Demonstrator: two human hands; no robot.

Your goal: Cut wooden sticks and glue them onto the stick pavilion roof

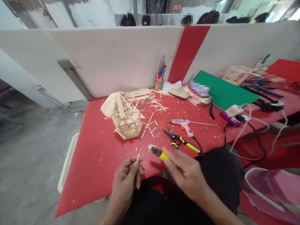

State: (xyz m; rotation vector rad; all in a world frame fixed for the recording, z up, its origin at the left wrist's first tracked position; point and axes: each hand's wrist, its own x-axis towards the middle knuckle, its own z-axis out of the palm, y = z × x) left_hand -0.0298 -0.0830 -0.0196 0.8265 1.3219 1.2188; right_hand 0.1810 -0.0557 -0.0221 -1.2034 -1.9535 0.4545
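Note:
Near the table's front edge, my left hand pinches a short wooden stick that points up between thumb and fingers. To its right, my right hand is closed around the yellow handle of a cutter knife, slightly blurred, its tip pointing left. The two hands are apart. Beyond them stands a model built of wooden sticks, with a conical top and a hexagonal frame. Loose stick pieces lie at its right side. Yellow and black pruning shears rest open behind my right hand.
A pink glue gun lies beyond the shears on the red table. Farther back are a pen holder, a beige case and a green board. Cables run from a purple power strip at the right.

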